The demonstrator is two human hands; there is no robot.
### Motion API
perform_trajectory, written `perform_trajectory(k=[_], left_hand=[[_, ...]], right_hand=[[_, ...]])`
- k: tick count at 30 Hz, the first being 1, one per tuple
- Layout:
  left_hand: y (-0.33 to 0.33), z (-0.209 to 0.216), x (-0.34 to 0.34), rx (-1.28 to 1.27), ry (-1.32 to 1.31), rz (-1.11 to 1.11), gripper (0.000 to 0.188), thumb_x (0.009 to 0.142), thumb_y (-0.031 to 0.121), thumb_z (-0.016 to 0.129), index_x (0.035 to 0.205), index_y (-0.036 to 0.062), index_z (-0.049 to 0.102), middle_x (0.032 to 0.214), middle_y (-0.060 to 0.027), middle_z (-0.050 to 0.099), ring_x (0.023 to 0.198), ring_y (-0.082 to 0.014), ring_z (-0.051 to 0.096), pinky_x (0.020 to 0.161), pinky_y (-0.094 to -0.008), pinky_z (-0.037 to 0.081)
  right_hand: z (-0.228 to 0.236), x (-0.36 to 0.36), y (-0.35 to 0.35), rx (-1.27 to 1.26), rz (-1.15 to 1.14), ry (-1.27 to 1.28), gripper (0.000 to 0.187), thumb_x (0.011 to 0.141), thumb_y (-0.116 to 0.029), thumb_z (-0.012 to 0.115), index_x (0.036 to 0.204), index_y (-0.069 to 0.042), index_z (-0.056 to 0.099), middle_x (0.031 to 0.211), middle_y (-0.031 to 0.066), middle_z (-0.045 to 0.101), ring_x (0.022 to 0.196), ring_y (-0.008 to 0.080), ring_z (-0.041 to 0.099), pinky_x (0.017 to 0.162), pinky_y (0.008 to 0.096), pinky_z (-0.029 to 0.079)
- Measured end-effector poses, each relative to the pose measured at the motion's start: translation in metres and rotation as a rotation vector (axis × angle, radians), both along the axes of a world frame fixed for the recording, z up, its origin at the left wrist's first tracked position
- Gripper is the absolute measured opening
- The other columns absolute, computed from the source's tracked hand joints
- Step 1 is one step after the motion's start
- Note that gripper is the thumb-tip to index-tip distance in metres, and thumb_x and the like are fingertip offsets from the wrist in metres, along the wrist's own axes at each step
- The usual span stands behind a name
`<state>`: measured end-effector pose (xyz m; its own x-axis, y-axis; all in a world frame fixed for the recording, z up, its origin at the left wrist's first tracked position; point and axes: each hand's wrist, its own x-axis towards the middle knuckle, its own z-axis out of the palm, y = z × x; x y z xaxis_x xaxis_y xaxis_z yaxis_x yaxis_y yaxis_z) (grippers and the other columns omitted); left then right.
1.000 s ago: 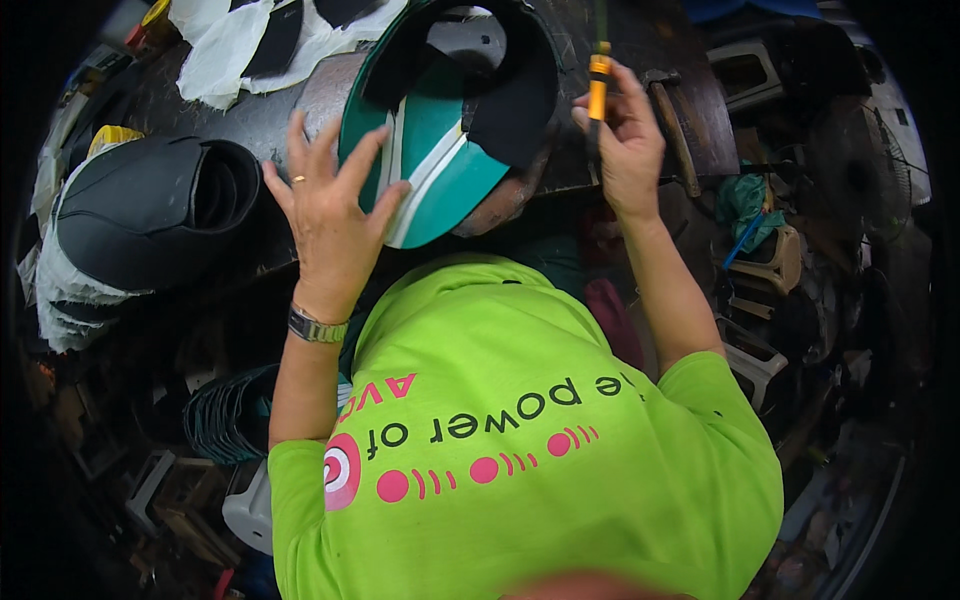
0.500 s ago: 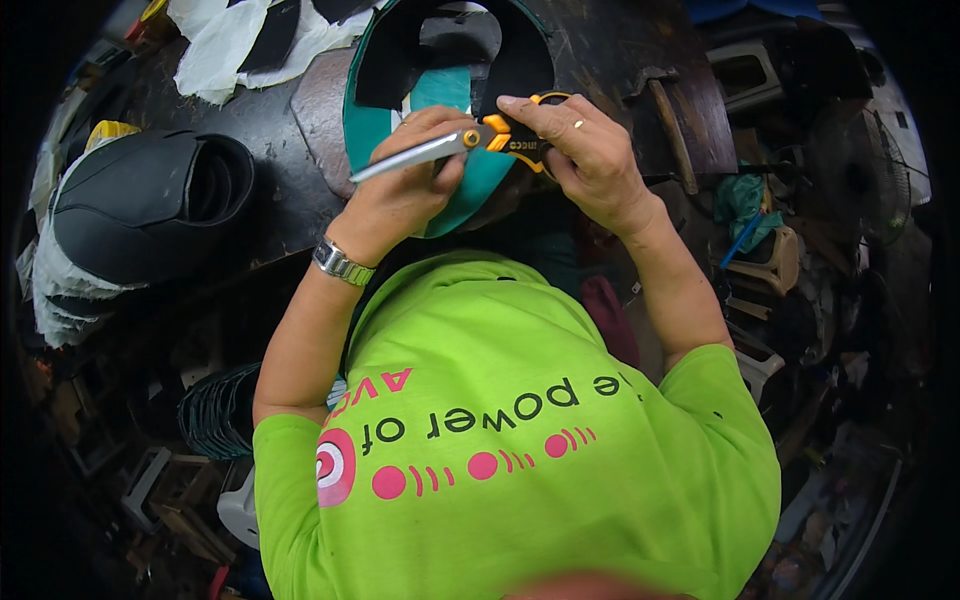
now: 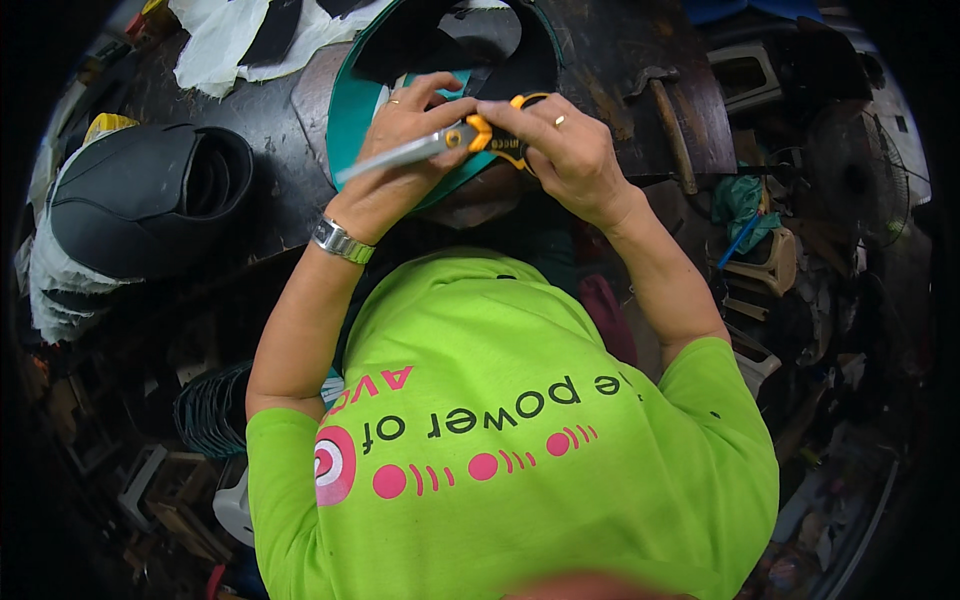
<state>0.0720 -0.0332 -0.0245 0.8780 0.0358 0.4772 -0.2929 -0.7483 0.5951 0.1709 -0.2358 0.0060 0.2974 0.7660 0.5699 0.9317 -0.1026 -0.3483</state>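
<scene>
Both my hands hold a utility knife (image 3: pixel 440 142) with a yellow-and-black handle and a long silver blade that points left. My left hand (image 3: pixel 400 150) pinches the blade section near the handle. My right hand (image 3: pixel 555 150) grips the yellow handle end. The knife is held over a teal and black curved seat cover piece (image 3: pixel 350 110) lying on the dark round worktable (image 3: pixel 600 60). A metal watch is on my left wrist, and a ring is on each hand.
A rolled black seat cover (image 3: pixel 150 200) lies at the table's left on white sheeting. White and black scraps (image 3: pixel 240 40) lie at the back left. A hammer (image 3: pixel 668 120) rests at the table's right. Cluttered crates and stools surround the table.
My left hand left the teal piece and joined my right at the knife. The knife went from upright in my right hand to level between both hands, lower and nearer me.
</scene>
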Motion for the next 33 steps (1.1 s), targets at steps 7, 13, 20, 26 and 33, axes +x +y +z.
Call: perform_trajectory(k=[7,13,20,26,33], left_hand=[[-0.003,0.004,0.005,0.126,0.098,0.080,0.036,0.085,0.022,0.080,0.119,0.0129,0.075,0.115,-0.0082,0.073,0.106,-0.0288,0.068,0.094,-0.0393,0.053],[-0.008,-0.001,0.008,0.199,-0.054,0.132,0.020,0.090,0.020,0.075,0.108,0.0129,0.074,0.102,-0.0043,0.075,0.097,-0.0257,0.071,0.082,-0.0368,0.056],[-0.013,0.001,0.015,0.339,-0.021,0.204,0.013,0.095,0.017,0.069,0.108,0.0135,0.068,0.096,-0.0059,0.074,0.091,-0.0249,0.071,0.071,-0.0363,0.057],[-0.005,0.000,0.004,0.220,-0.093,0.116,0.016,0.094,0.015,0.071,0.109,0.0134,0.070,0.098,-0.0045,0.074,0.088,-0.0249,0.072,0.071,-0.0359,0.057],[-0.005,0.001,0.001,0.112,-0.079,0.104,0.016,0.088,0.014,0.073,0.104,0.0159,0.072,0.093,-0.0014,0.072,0.080,-0.0230,0.071,0.066,-0.0347,0.055]], right_hand=[[0.000,-0.003,0.015,0.228,-0.199,0.667,0.059,0.086,0.015,0.054,0.141,-0.006,0.058,0.098,0.0019,0.068,0.094,0.0073,0.066,0.091,0.0219,0.051],[-0.004,-0.003,0.008,0.207,-0.262,0.698,0.058,0.086,0.014,0.062,0.141,-0.007,0.059,0.096,0.0009,0.068,0.090,0.0061,0.065,0.088,0.0215,0.051],[0.004,-0.011,0.008,0.224,-0.211,0.726,0.057,0.087,0.012,0.066,0.141,-0.006,0.059,0.098,0.0016,0.067,0.089,0.0057,0.064,0.085,0.0209,0.051],[0.045,-0.024,-0.043,0.119,0.126,1.452,0.059,0.088,-0.005,0.079,0.141,0.000,0.055,0.102,0.0065,0.065,0.087,0.0113,0.065,0.073,0.0246,0.055],[0.042,-0.027,-0.103,-0.409,0.207,1.880,0.075,0.088,-0.043,0.077,0.143,-0.002,0.046,0.103,0.0118,0.065,0.087,0.0173,0.070,0.076,0.0298,0.058]])
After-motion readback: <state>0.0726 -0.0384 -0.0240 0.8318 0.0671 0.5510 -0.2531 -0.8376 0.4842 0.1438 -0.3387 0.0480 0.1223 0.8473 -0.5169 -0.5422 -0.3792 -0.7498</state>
